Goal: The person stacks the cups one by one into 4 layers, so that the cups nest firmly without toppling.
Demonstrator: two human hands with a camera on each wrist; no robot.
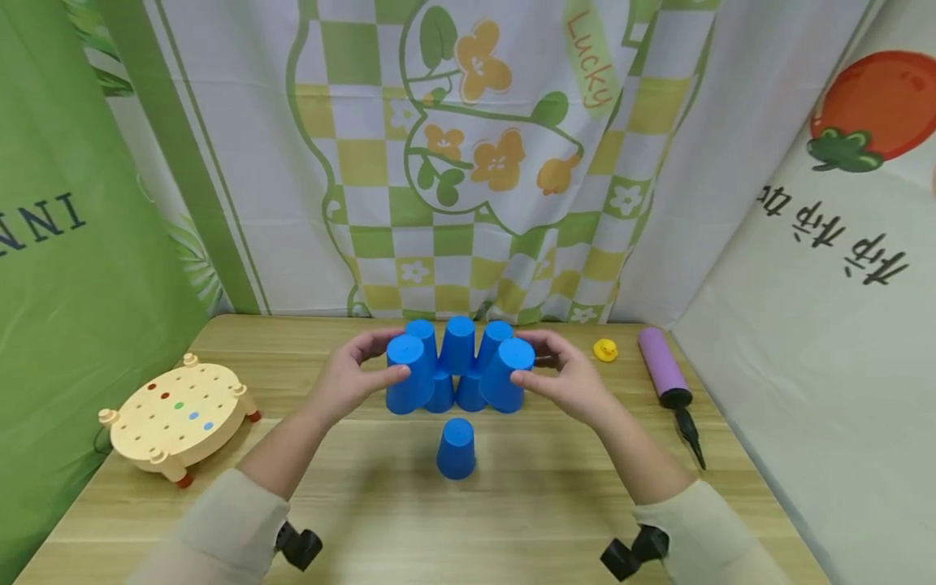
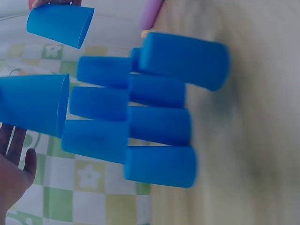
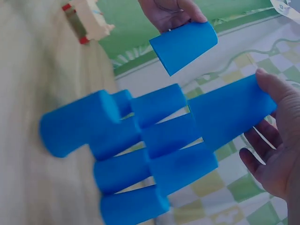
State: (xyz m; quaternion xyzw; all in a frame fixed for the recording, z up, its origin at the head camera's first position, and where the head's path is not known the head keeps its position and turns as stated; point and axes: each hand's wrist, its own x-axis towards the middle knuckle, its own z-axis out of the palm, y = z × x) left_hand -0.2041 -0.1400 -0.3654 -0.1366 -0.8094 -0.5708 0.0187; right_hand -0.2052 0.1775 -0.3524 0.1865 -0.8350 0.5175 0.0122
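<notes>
My left hand [image 1: 347, 375] holds an upside-down blue cup [image 1: 408, 378] between thumb and fingers. In my right hand [image 1: 570, 378] is a matching blue cup [image 1: 508, 380], also mouth down. Both cups are raised in front of a two-tier stack of blue cups [image 1: 458, 345], with a row of three resting on a lower row of several. Nearer me a single blue cup [image 1: 457, 451] stands upside down, apart from the stack. The right wrist view shows the held cup [image 3: 234, 110] beside the stack's upper tier; the left wrist view shows the other held cup [image 2: 33, 103] level with that tier.
A cream round pegboard-like stool [image 1: 179, 414] with short legs lies at the table's left. On the right are a small yellow duck [image 1: 605, 350] and a purple hand pump [image 1: 664, 366] with a black nozzle. A patterned curtain [image 1: 483, 162] hangs behind the table.
</notes>
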